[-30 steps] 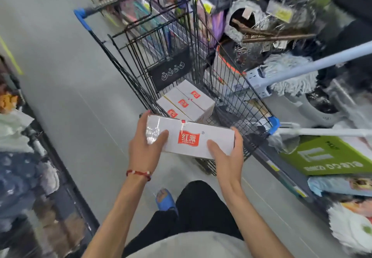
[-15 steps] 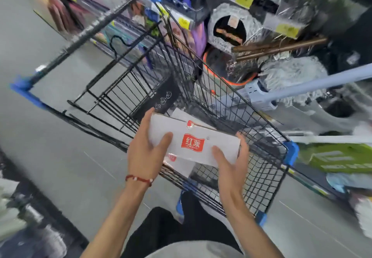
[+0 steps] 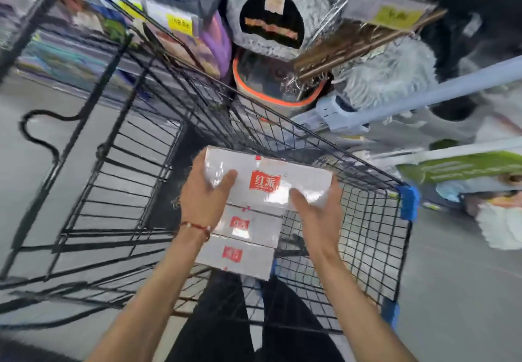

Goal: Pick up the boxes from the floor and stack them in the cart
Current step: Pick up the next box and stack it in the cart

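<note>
Head | left hand (image 3: 204,195), right hand (image 3: 319,206) grip box (image 3: 299,176) above cart (image 3: 408,203) | boxes (image 3: 248,237) beneath partly hidden

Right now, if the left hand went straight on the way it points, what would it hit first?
Most likely the cart, at its wire wall just beyond the box that the left hand holds. Depth is hard to judge in this blurred view.

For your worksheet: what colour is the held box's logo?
The logo on the box is red with white characters; head view.
</note>
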`<action>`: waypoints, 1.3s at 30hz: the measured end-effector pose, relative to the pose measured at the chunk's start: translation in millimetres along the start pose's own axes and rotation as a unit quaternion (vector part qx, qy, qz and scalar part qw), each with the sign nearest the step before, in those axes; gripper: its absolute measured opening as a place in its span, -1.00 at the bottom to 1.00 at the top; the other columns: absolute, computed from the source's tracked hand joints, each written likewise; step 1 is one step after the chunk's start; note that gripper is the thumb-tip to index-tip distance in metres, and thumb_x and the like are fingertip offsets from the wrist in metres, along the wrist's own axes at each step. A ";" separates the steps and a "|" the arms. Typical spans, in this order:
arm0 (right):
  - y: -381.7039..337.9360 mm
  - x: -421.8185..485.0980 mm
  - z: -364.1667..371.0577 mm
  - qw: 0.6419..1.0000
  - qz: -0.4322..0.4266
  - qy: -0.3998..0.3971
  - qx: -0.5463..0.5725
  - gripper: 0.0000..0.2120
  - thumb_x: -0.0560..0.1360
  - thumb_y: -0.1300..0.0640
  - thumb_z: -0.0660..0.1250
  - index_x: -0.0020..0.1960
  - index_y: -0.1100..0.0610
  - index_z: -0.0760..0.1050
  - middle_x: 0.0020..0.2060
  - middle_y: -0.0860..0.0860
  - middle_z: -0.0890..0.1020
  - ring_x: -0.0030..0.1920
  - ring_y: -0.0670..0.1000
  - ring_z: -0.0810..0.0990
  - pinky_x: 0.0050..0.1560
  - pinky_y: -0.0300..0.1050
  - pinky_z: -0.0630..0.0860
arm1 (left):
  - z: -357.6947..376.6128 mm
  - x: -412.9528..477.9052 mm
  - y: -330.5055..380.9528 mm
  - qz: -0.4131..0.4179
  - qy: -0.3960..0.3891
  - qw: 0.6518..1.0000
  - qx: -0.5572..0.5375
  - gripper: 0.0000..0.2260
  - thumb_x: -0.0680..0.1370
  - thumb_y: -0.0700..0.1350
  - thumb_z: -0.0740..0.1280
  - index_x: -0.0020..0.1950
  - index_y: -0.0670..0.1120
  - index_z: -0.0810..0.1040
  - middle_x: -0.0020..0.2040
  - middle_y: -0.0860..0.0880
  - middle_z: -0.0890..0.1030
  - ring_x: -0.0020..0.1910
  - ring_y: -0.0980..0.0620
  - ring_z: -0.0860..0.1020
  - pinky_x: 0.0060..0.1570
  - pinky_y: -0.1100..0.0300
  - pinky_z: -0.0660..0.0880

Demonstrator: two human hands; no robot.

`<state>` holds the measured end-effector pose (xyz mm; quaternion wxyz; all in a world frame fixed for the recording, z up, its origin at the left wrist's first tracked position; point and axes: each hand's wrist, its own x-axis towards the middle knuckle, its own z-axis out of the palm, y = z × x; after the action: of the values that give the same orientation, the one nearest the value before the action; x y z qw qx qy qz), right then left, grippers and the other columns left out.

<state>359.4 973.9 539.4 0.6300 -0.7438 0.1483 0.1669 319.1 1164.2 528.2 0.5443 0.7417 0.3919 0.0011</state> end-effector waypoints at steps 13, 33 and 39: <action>71.7 95.8 42.5 0.998 0.031 0.054 -0.031 -0.31 0.55 0.30 0.47 0.57 0.09 0.24 0.26 -0.01 0.65 0.26 -0.04 0.65 0.29 0.11 0.61 | 44.1 144.6 -62.5 -0.030 -0.133 0.990 0.031 -0.30 0.51 0.11 0.45 0.57 0.18 0.19 0.15 0.10 0.58 0.12 0.07 0.56 0.16 0.17 0.50; 174.8 148.5 72.0 0.982 0.122 0.037 -0.137 -0.34 0.58 0.10 0.45 0.56 -0.11 0.20 0.22 -0.16 0.59 0.16 -0.16 0.60 0.12 -0.29 0.54 | 81.9 192.8 -148.3 -0.103 -0.123 0.972 0.172 -0.37 0.55 0.17 0.37 0.56 0.10 0.22 0.22 -0.07 0.65 0.24 -0.14 0.58 0.34 -0.06 0.44; 164.3 140.8 67.6 0.985 0.137 0.013 -0.103 -0.45 0.62 0.24 0.38 0.51 -0.02 0.24 0.20 -0.12 0.58 0.04 -0.40 0.61 -0.04 -0.51 0.52 | 92.7 174.6 -148.1 -0.109 -0.082 0.986 0.094 -0.45 0.57 0.04 0.37 0.51 0.00 0.28 0.30 -0.05 0.59 0.27 -0.10 0.57 0.30 -0.05 0.49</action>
<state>411.2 1012.5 322.1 0.5191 -0.7794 0.2388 0.2568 393.8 1205.9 296.5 0.4991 0.7402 0.4226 -0.1563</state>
